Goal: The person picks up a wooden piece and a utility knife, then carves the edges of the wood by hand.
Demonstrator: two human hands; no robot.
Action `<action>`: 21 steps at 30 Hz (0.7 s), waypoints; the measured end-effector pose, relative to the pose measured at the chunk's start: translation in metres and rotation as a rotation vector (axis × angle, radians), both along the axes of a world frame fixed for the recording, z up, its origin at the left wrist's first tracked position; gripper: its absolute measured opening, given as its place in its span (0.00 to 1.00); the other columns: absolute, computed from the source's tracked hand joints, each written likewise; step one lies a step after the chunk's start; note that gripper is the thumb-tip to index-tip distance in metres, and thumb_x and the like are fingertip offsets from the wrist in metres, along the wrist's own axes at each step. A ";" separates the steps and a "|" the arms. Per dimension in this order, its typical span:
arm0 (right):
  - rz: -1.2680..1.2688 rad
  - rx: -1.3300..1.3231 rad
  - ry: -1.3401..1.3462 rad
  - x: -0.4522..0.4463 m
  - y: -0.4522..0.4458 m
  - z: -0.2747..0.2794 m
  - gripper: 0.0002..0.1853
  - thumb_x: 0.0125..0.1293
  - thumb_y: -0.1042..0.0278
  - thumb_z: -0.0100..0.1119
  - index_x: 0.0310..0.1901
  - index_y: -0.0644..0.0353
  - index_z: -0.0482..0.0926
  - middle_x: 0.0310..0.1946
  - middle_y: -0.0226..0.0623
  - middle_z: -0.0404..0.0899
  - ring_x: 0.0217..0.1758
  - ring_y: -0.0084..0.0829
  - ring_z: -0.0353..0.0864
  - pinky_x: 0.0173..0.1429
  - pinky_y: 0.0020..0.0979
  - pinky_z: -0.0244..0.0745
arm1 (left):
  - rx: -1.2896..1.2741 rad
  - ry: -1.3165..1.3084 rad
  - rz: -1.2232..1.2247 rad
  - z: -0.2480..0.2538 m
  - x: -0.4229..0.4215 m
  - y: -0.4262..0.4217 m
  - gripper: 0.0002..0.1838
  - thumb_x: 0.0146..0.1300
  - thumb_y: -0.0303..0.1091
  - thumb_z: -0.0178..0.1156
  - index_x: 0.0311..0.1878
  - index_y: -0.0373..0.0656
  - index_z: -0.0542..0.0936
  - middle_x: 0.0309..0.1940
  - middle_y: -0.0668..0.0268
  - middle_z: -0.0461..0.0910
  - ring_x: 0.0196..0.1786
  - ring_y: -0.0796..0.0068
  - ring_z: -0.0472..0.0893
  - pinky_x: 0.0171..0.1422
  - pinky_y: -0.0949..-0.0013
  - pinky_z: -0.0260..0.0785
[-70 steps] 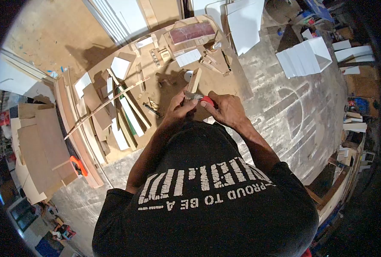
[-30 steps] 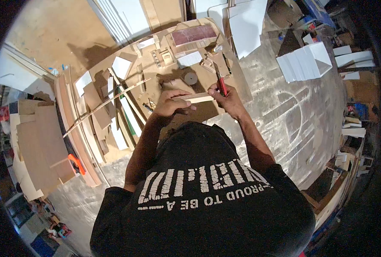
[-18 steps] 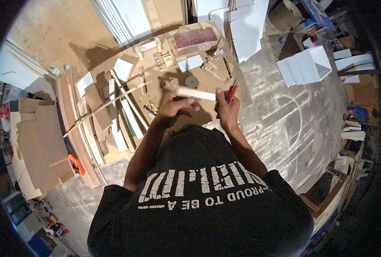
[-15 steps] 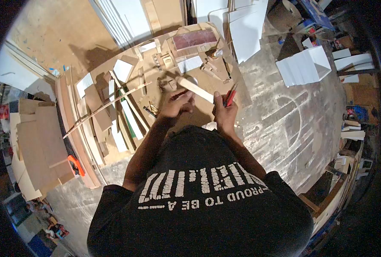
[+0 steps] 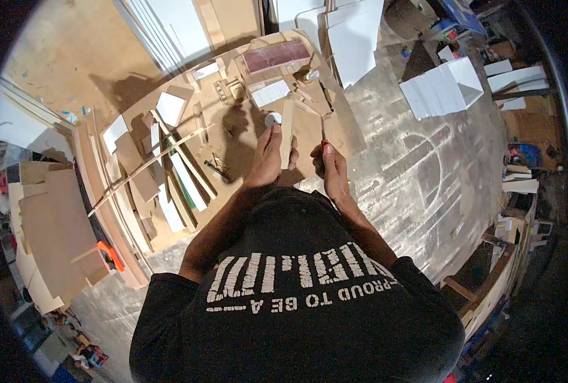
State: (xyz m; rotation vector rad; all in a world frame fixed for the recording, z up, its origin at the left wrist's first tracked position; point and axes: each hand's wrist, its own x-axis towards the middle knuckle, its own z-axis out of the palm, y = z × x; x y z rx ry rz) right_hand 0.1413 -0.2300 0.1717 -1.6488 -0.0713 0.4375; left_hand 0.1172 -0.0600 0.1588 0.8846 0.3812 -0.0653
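Observation:
My left hand [image 5: 268, 161] is closed around a pale, flat wooden strip [image 5: 287, 127], which points away from me above the worktable. A thin dark reddish item shows along that hand's thumb; I cannot make out its kind. My right hand [image 5: 332, 171] is closed on a red-handled tool [image 5: 324, 137] with a slim metal tip pointing away from me; its exact kind is unclear. Just beyond the left fingers is a small white round object [image 5: 272, 119]. A white rectangular piece [image 5: 271, 94] lies farther back on the worktable [image 5: 233, 166].
Wood strips and white offcuts [image 5: 183, 172] cover the table's left side. At the back sits a dark red block [image 5: 276, 57], with small wood pieces [image 5: 306, 97] nearer. An orange-handled tool [image 5: 110, 256] is at the left edge. A white box [image 5: 442, 89] stands right.
The wooden strip has gone from my right hand to my left and turned from slanting to nearly upright in view. My right hand now holds only the red-handled tool.

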 end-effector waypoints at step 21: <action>0.289 -0.668 -0.583 0.013 -0.008 0.016 0.25 0.72 0.41 0.54 0.35 0.60 0.75 0.24 0.46 0.80 0.28 0.52 0.82 0.35 0.47 0.75 | 0.291 -0.070 -0.141 0.032 -0.015 -0.005 0.31 0.73 0.36 0.60 0.76 0.51 0.62 0.28 0.78 0.68 0.25 0.88 0.63 0.25 0.80 0.54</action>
